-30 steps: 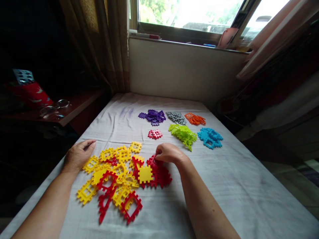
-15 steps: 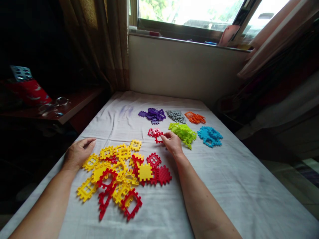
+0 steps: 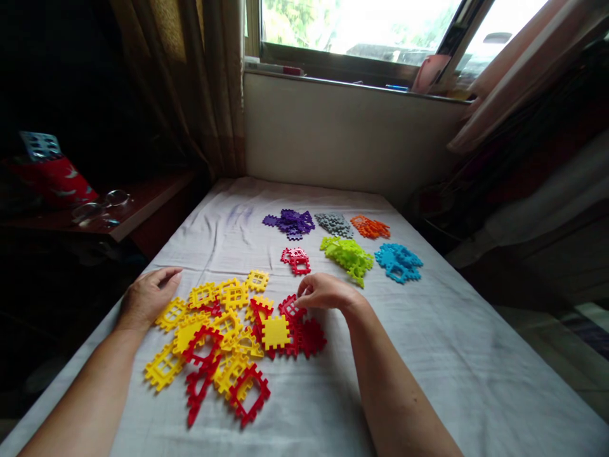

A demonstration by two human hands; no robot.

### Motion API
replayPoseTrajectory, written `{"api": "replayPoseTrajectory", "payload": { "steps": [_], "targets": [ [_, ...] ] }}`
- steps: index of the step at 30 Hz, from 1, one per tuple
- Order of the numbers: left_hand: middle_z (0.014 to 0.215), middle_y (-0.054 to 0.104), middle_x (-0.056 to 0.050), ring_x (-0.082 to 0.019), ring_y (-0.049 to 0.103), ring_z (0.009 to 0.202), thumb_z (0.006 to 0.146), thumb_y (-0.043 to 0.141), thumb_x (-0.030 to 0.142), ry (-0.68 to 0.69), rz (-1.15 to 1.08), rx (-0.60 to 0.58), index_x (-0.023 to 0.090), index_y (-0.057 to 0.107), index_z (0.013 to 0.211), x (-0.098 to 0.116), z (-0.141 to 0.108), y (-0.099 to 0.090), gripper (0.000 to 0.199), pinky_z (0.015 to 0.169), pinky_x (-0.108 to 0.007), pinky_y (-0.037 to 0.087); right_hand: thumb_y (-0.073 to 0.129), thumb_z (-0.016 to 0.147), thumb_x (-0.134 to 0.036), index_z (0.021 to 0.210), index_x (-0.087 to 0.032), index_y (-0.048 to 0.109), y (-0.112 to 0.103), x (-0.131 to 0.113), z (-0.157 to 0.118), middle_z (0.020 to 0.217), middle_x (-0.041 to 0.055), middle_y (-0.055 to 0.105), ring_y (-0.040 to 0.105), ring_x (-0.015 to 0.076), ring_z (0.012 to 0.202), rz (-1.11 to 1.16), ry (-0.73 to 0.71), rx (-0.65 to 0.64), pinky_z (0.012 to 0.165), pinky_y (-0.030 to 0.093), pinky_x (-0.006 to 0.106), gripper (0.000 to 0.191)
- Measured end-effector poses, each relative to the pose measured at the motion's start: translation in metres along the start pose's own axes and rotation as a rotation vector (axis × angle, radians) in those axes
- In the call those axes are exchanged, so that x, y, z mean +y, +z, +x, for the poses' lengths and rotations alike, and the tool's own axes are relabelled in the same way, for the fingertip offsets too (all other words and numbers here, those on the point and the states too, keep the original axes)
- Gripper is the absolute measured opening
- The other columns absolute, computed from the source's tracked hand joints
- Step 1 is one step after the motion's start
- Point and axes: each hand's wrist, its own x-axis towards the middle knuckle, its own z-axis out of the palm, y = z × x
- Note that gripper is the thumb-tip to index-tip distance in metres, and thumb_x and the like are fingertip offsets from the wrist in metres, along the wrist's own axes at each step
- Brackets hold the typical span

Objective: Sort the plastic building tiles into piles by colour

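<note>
Far to the left, in the dark, a red pouch [image 3: 54, 179] and a pair of clear glasses [image 3: 102, 207] sit on a brown wooden side shelf [image 3: 137, 209]. Next comes the left hand [image 3: 148, 296], lying flat and loose on the white cloth [image 3: 451, 343], its grip open and holding nothing, just touching the edge of a yellow piece [image 3: 172, 313]. Beside it spreads a mixed pile of yellow and red plastic pieces [image 3: 223, 343], flat squares with bumpy, toothed edges; many have window holes cut in them and one yellow square [image 3: 276, 332] is solid. The right hand [image 3: 328, 293] hangs over the right end of that pile, fingers curled down, with the fingertips [image 3: 302, 293] at a red window piece [image 3: 291, 308]; I cannot tell if the grip has closed on it. Farther back lies a little heap of red pieces [image 3: 295, 259], well apart from the big pile. Behind it are neat heaps by colour: purple pieces [image 3: 290, 223], grey pieces [image 3: 334, 223], lime green pieces [image 3: 348, 255], orange pieces [image 3: 370, 227] and blue pieces [image 3: 398, 263]. The cloth is soft and a bit wrinkled.
</note>
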Motion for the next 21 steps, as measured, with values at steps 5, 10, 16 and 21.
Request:
{"api": "replayPoseTrajectory", "payload": {
  "steps": [5,10,16,21],
  "targets": [
    [0.098,0.076,-0.007,-0.023,0.068,0.088,0.075,0.045,0.05,-0.013,-0.005,-0.01,0.021,0.073,0.095,0.002,0.0,-0.001,0.046,0.086,-0.031,0.053,0.071,0.07,-0.031,0.096,-0.027,0.075,0.009,-0.027,-0.001,0.093,0.001,0.075,0.064,0.0159,0.08,-0.168,0.069,0.031,0.06,0.037,0.022,0.026],
    [0.097,0.076,-0.005,-0.021,0.067,0.086,0.076,0.046,0.048,0.001,-0.011,0.003,0.023,0.073,0.091,0.001,0.0,0.0,0.04,0.085,-0.029,0.053,0.064,0.072,-0.022,0.079,-0.021,0.073,0.007,-0.016,0.004,0.076,0.0004,0.071,0.059,0.0131,0.068,-0.063,0.004,0.116,0.056,0.033,0.023,0.011],
    [0.098,0.076,-0.004,-0.022,0.067,0.087,0.077,0.049,0.045,0.023,0.01,-0.008,0.024,0.073,0.092,0.0,0.0,-0.002,0.035,0.084,-0.03,0.053,0.062,0.077,-0.03,0.083,-0.019,0.067,0.024,0.004,0.037,0.077,0.0003,0.07,0.062,0.0141,0.07,0.474,0.03,0.653,0.064,0.044,0.023,0.013],
    [0.096,0.075,-0.005,-0.022,0.067,0.088,0.079,0.049,0.045,0.035,0.007,-0.003,0.024,0.073,0.095,-0.004,0.0,0.001,0.035,0.084,-0.03,0.053,0.062,0.077,-0.03,0.093,-0.02,0.067,0.041,0.007,0.059,0.084,0.0021,0.073,0.067,0.0165,0.077,0.611,0.057,0.731,0.073,0.051,0.027,0.02]
  ]
}}
